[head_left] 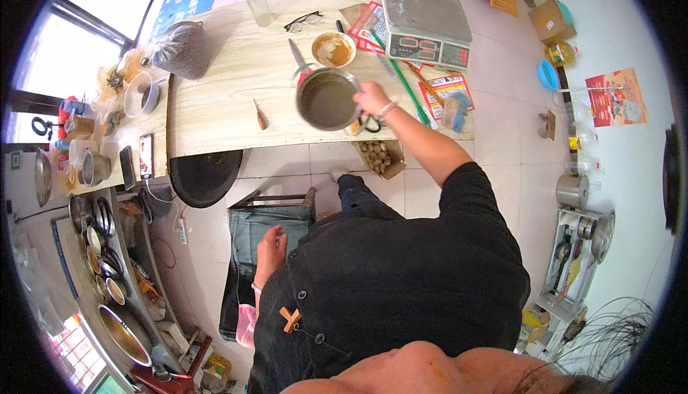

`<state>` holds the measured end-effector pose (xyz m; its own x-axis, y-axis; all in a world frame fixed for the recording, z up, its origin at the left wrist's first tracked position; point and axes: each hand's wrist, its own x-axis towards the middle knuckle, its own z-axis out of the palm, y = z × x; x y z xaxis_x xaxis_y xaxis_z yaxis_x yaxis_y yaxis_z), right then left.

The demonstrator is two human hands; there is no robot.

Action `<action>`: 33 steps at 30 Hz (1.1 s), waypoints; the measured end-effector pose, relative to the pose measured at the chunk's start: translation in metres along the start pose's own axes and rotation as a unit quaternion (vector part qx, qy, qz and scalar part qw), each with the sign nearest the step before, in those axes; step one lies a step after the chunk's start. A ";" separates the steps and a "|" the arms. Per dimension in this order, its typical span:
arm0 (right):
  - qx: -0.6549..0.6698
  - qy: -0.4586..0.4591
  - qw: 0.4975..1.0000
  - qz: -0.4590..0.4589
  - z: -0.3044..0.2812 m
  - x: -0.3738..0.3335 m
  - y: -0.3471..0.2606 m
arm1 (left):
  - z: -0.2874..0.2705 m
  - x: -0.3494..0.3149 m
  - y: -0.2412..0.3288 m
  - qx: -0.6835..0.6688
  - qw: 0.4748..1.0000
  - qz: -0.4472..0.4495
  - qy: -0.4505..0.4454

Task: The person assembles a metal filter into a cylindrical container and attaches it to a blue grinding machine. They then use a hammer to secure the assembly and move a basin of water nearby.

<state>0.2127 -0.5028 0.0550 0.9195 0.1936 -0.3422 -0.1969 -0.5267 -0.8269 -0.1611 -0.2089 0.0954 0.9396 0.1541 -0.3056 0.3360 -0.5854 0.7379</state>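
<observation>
My right hand (372, 99) grips the right edge of a round metal pot (328, 99) with a dull grey inside. The pot is over the table's front half, and I cannot tell whether its base touches the tabletop. Just behind it is a white bowl (334, 49) with brown residue, and a knife blade (297, 51) points away from beside the pot. Black-handled scissors (370, 124) lie partly under my right hand. A small pointed tool with a wooden handle (260, 117) rests left of the pot. Low at my side, my left hand (271, 248) hangs with nothing in it, fingers loosely apart.
A digital scale (424, 18) stands on printed sheets at the back right, beside a green stick (408, 82). Glasses (304, 21), a glass jar (258, 6) and a filled plastic bag (180, 49) sit farther left. Below the table edge are a stool (269, 233) and a carton (380, 157).
</observation>
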 end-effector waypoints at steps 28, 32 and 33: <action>-0.080 0.063 0.990 -0.099 -0.125 0.119 0.268 | 0.039 0.193 0.073 0.083 0.994 -0.058 0.041; -0.121 0.066 0.985 -0.107 -0.140 0.110 0.243 | 0.028 0.237 0.055 0.134 0.984 -0.078 0.082; -0.137 0.075 0.982 -0.106 -0.142 0.106 0.238 | 0.026 0.251 0.046 0.142 0.982 -0.094 0.081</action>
<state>0.3112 -0.7255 -0.1148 0.9740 0.2083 -0.0890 0.0833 -0.6945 -0.7146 0.0887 -0.2173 0.0366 0.8686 0.3920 -0.3031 0.4942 -0.7295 0.4730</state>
